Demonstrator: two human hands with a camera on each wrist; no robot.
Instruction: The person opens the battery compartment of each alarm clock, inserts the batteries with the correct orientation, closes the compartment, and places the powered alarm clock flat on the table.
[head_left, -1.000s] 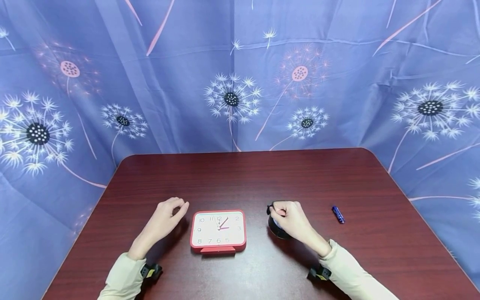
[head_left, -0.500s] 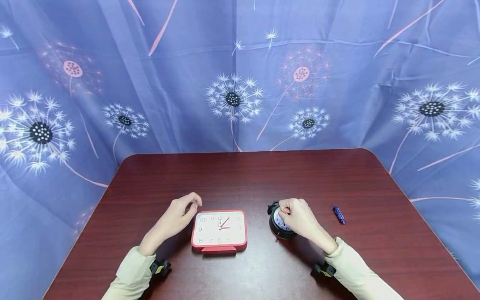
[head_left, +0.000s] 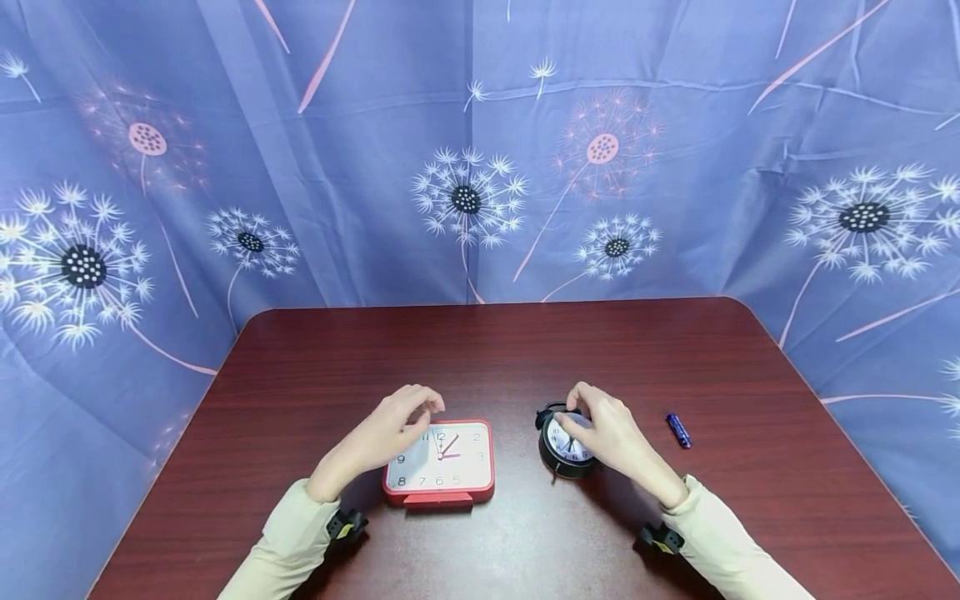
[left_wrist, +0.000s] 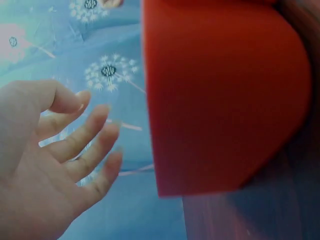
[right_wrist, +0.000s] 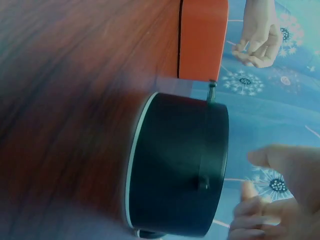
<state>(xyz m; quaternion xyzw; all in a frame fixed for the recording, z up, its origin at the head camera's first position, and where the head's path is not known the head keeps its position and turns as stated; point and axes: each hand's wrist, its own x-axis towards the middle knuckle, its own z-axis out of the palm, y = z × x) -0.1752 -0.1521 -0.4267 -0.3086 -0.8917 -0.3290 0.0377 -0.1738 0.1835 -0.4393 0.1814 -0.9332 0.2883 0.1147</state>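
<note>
A red rectangular clock with a white dial lies face up on the table. Over its upper left corner hovers my left hand, fingers loosely bent; the left wrist view shows a gap between the fingers and the clock's red side. To the right lies a small round black alarm clock, also face up, its dial partly covered from the head camera by my right hand. In the right wrist view that hand is apart from the black clock, thumb and fingers spread, holding nothing.
A blue battery lies on the dark red wooden table, right of the black clock. Behind the table hangs a blue curtain with dandelion prints. Both wrists carry small black cameras.
My left hand has moved right, from beside the red clock to over its corner. My right hand's fingers have opened from a curl above the black clock, uncovering more dial. The clocks stay put.
</note>
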